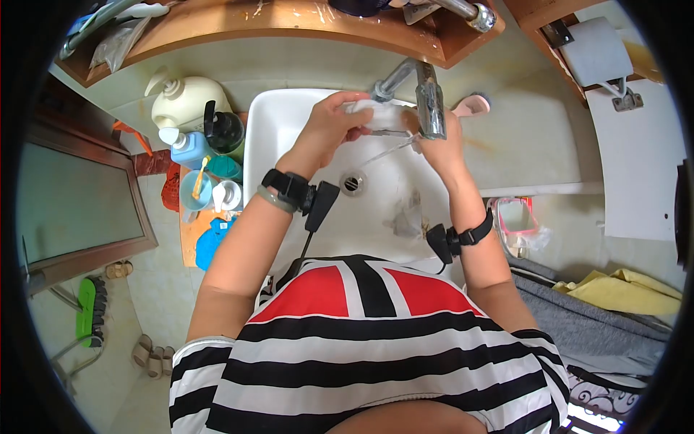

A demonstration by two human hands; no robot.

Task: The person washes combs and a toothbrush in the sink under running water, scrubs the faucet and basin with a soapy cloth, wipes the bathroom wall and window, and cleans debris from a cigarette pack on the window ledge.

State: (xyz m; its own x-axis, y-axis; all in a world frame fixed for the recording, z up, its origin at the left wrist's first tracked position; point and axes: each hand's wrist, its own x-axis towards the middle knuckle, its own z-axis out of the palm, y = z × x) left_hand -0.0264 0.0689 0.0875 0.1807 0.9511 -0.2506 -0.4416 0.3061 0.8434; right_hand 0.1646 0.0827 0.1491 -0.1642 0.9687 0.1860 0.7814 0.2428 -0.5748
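Observation:
Over the back of the white sink [260, 152], my left hand [329, 130] is closed around a white rounded object [387, 114] whose kind I cannot make out. My right hand [442, 145] is at its other side, fingers curled toward it and partly hidden by the metal faucet [431, 105]. A thin stream of water [387, 150] slants below the hands toward the drain [352, 184]. Inside the basin, on the right, lies a crumpled clear plastic piece [408, 217]. Black straps with small devices are on both wrists.
Left of the sink stand a cream pump bottle [184, 105], a dark pump bottle [224, 130], a blue bottle [190, 148] and a cup with a toothbrush [196, 189]. A wooden shelf [289, 25] overhangs the back. A pink item [473, 105] sits on the right ledge.

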